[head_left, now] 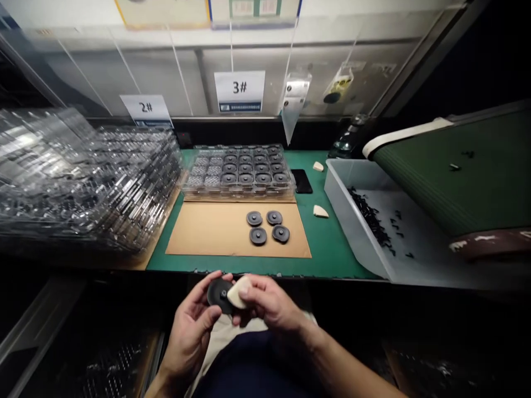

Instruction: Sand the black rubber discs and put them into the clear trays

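Between thumb and fingers, my left hand (193, 326) holds a round black disc (216, 293) with a small hub at its centre. My right hand (274, 304) pinches a cream-coloured wedge-shaped pad (237, 293), which overlaps the disc's right side near the hub. Both hands are below the front edge of the table, over my lap. Several similar black discs (258, 236) lie on a brown cardboard sheet (207, 229). Behind them, a clear plastic tray (240, 190) holds more discs in its right-hand compartments. Two cream pads (321, 211) rest on the green mat.
Clear trays (136, 182) are stacked at the left. A translucent bin (348, 215) with small black parts stands at the right, beside a green conveyor belt (464, 171). A black phone-like object (302, 181) lies right of the tray.
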`<state>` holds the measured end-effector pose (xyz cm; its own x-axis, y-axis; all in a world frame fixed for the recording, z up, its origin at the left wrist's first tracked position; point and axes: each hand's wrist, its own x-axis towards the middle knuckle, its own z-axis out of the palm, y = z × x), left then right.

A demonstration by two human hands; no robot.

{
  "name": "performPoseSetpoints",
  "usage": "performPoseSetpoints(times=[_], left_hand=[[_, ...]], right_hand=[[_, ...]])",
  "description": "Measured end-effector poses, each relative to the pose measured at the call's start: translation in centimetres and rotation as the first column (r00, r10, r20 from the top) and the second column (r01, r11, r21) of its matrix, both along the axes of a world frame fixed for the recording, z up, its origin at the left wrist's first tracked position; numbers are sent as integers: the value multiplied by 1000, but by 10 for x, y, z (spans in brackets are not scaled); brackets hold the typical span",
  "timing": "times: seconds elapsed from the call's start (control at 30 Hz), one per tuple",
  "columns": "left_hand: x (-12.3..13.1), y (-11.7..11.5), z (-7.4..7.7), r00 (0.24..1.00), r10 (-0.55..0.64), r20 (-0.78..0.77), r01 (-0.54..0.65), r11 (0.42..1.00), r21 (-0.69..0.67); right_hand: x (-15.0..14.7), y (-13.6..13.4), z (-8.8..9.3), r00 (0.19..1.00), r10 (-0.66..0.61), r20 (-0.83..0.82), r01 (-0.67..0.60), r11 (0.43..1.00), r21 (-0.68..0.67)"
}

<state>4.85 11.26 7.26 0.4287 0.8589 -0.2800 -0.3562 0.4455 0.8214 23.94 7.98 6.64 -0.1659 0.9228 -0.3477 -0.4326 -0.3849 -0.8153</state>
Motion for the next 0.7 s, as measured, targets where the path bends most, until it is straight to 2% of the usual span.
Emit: performPoseSetpoints(times=[0.07, 0.13, 0.2, 0.23, 0.33, 0.43, 0.53, 0.6, 0.7], left_hand=[[3, 5, 12, 994, 48, 96, -41, 996, -76], [4, 8, 20, 985, 88, 146, -70, 990, -125], [3, 9, 26, 983, 114, 147, -95, 987, -133], [3, 9, 27, 983, 122, 136, -105, 986, -126], [0, 7, 29, 986, 137, 94, -127, 987, -103], [-2, 5, 29, 986, 156, 63, -150, 984, -94], [-2, 5, 31, 985, 168, 44, -163, 982, -92], [-2, 5, 32, 984, 175, 32, -172, 982, -80], [-3, 5, 36, 985, 166, 44, -163, 985, -54]], right_hand=[[16, 5, 8, 985, -97, 142, 94, 995, 26], [29, 8, 16, 895, -193, 401, 166, 981, 100], [34, 7, 27, 785, -207, 585, 133, 977, 167], [33, 6, 33, 756, -188, 626, 85, 978, 190], [23, 2, 56, 715, -140, 685, -68, 961, 268], [10, -1, 73, 682, -123, 721, -197, 919, 343], [3, -1, 79, 603, -194, 774, -317, 832, 455], [2, -1, 79, 547, -264, 794, -335, 801, 497], [2, 1, 78, 590, -213, 779, -342, 808, 480]])
